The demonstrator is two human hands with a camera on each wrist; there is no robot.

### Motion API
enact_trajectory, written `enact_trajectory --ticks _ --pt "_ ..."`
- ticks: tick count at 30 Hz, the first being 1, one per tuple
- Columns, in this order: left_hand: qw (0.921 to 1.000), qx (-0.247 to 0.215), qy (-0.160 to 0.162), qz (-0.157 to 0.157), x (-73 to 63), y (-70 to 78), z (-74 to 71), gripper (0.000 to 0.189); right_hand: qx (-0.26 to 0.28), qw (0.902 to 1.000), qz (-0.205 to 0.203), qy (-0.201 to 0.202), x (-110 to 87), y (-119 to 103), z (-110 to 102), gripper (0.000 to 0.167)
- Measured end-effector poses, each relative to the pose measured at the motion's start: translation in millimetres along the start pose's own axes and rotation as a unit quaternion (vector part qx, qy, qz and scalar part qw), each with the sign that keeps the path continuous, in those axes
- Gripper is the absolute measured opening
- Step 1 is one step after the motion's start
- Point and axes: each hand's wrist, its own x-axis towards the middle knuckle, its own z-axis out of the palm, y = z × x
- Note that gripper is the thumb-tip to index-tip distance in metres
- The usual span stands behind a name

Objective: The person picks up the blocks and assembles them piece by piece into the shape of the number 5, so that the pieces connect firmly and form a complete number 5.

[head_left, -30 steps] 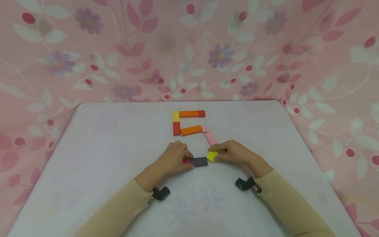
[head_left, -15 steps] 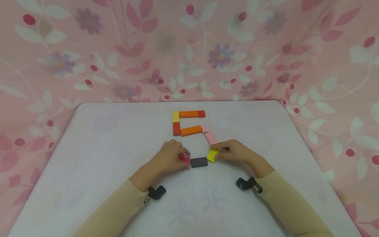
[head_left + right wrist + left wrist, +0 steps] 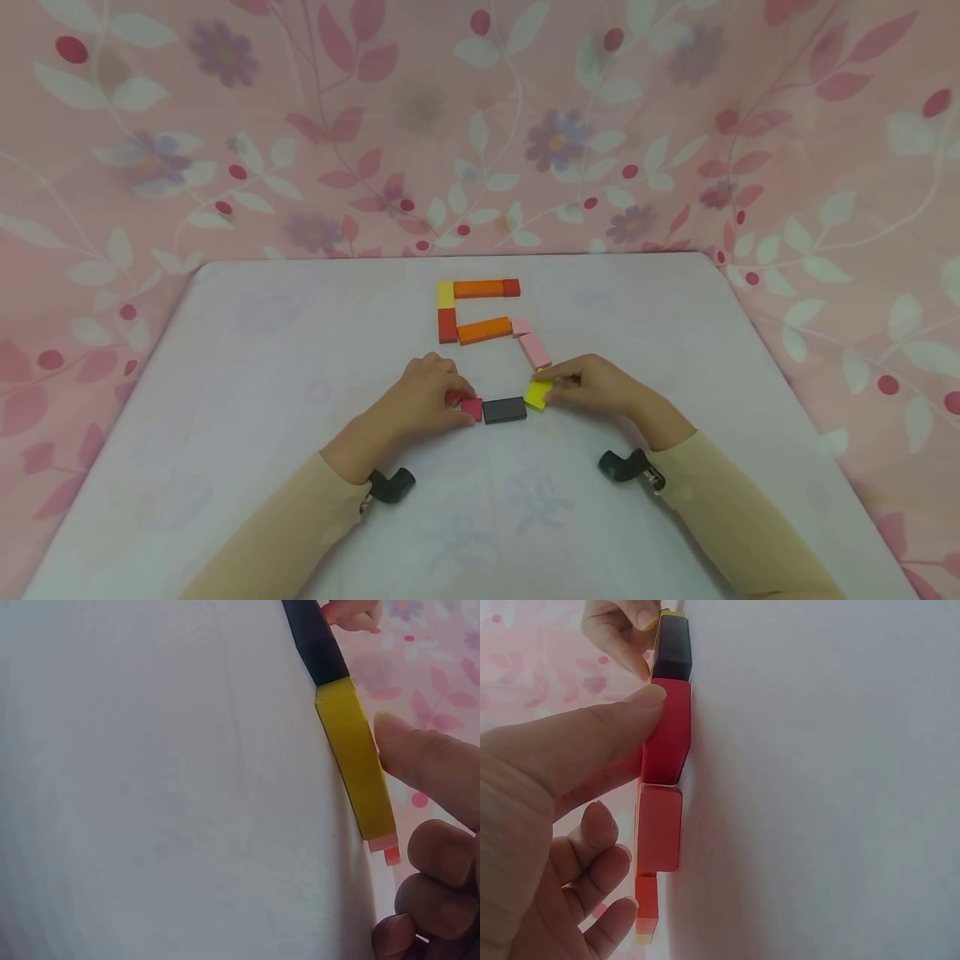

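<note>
My left hand (image 3: pixel 427 396) pinches a crimson red block (image 3: pixel 471 408) between thumb and forefinger, just left of a dark grey block (image 3: pixel 505 410). A second, lighter red block (image 3: pixel 660 829) sits behind it in the left wrist view; in the head view my fingers mostly cover it. With thumb and forefinger, my right hand (image 3: pixel 592 385) pinches a yellow block (image 3: pixel 538 395) lying at an angle against the grey block's right end. A long pink block (image 3: pixel 535 351) leads up from the yellow one.
Farther up, a small pink block (image 3: pixel 521 327), an orange block (image 3: pixel 484 331), a red block (image 3: pixel 447 326), a pale yellow block (image 3: pixel 446 295), another orange block (image 3: pixel 478 289) and a small red block (image 3: pixel 512 287) continue the bent line. A white cloth covers the table (image 3: pixel 300 350).
My left hand has shifted slightly left and uncovered more of the crimson block, which now lies beside the grey block. My right hand stays at the yellow block almost unmoved.
</note>
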Motion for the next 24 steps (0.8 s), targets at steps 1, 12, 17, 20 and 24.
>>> enact_trajectory --ticks 1,12,17,20,24 --pt "1.0000 -0.001 -0.001 -0.001 -0.1 0.2 -0.2 0.034 -0.003 1.0000 -0.002 -0.001 0.1 0.4 0.3 0.033" --pt "1.0000 0.003 -0.002 -0.004 0.6 -0.9 1.6 0.034 -0.017 0.9999 -0.001 0.000 0.8 1.2 1.4 0.035" --pt "1.0000 0.007 0.002 0.000 1.6 -3.0 3.0 0.036 -0.016 0.9999 0.003 0.001 0.5 0.9 1.3 0.034" --pt "0.9999 0.004 0.007 -0.010 0.2 -8.2 3.2 0.040 -0.016 0.9999 0.002 0.002 0.5 1.0 1.4 0.034" --pt "0.9995 -0.004 0.017 -0.028 -2.2 -18.3 -1.1 0.040 -0.016 0.9999 0.000 0.004 0.6 0.4 0.7 0.033"
